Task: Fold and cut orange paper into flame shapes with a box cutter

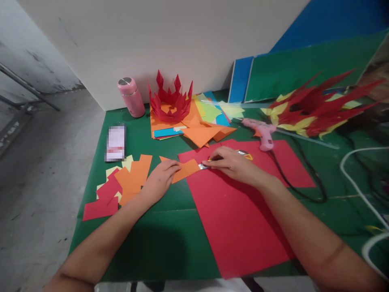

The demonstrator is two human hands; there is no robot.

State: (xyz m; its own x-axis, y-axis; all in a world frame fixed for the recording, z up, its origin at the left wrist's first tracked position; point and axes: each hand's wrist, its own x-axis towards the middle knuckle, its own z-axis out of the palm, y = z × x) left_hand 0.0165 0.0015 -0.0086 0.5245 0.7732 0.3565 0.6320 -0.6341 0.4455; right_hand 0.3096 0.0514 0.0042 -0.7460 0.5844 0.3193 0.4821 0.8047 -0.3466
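My left hand (160,178) is closed on a piece of orange paper (189,168), with its fingertips pressed on the left part. Between the fingers of my right hand (234,162) is a utility knife, its silver blade (203,166) touching the right end of the orange paper. The knife's yellow-edged handle (245,154) shows behind the knuckles; its middle is hidden by the hand. Under my right hand lies a large sheet of red paper (243,227). Cut orange pieces (133,174), red pieces (101,209) and pale yellow pieces lie left of my left hand.
Behind the hands sit a red paper crown (170,107), folded orange paper (200,134) and a pink bottle (132,97). A phone (116,142) lies at the left. To the right are a pink glue gun (263,132), its black cord, and a red-yellow flame-like paper piece (319,105).
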